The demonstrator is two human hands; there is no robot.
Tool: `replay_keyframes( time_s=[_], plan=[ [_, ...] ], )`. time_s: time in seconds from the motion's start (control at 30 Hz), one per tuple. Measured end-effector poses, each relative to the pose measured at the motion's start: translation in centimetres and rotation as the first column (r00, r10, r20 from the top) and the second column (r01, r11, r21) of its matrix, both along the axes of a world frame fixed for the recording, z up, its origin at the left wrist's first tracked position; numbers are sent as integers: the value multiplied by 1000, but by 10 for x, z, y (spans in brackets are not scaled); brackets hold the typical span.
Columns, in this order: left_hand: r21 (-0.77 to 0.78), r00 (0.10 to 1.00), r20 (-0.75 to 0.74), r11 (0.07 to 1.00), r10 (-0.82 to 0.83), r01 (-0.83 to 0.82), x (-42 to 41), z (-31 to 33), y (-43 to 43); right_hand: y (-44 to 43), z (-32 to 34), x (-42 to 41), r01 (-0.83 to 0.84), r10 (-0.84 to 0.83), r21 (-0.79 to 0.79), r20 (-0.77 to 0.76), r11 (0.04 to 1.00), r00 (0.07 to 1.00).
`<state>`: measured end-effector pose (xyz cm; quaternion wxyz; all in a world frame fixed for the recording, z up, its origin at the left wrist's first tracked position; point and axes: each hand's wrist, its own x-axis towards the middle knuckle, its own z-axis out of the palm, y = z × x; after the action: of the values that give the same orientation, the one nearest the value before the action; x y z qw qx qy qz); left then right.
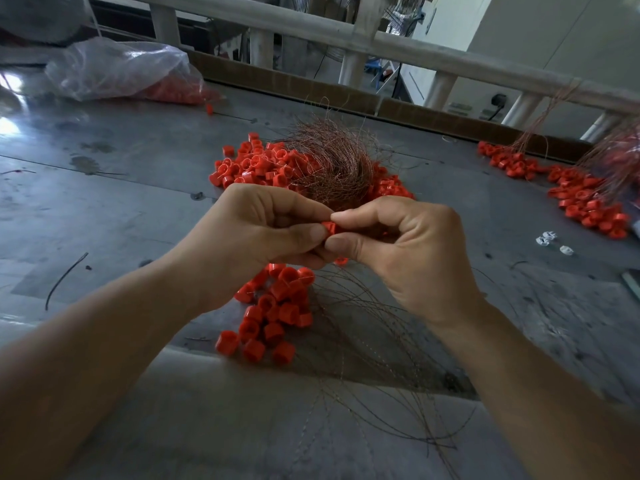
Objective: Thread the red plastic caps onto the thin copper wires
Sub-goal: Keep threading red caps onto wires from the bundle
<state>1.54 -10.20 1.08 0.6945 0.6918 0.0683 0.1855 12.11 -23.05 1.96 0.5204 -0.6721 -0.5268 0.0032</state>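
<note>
**One red cap pinched between two hands**

Closest in, at 6 o'clock, loose thin copper wires (pixel 363 341) fan over the scuffed grey surface (pixel 104 202). A small heap of red plastic caps (pixel 273 317) lies beside them at 7 o'clock. Above these, the left hand (pixel 263 233) and right hand (pixel 408 244) meet, fingers (pixel 298 209) of both clamped on a single red cap (pixel 329 227). Whether a wire runs through it, I cannot tell. Farther off at 12 o'clock, a brown wire tangle (pixel 332 164) sits over a wider cap spread (pixel 256 164). Capped wire bundles (pixel 581 195) lie at 2 o'clock, and a clear plastic bag (pixel 117 71) at 10 o'clock.
</note>
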Motion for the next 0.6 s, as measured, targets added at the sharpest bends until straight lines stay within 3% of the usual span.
replay_keyframes(
  time_s=[0.2,0.37,0.6],
  plan=[
    [-12,1000,-16,1000,-25,25,-2,1,-1,-1,-2,0,11,-12,15,100,1000,995],
    [-98,999,16,994,-36,37,-4,2,-3,0,-2,-4,18,-20,76,33,997,999],
    [-102,1000,2,995,-25,25,-2,3,-1,-1,1,-2,-19,18,38,40,999,999]
  ],
)
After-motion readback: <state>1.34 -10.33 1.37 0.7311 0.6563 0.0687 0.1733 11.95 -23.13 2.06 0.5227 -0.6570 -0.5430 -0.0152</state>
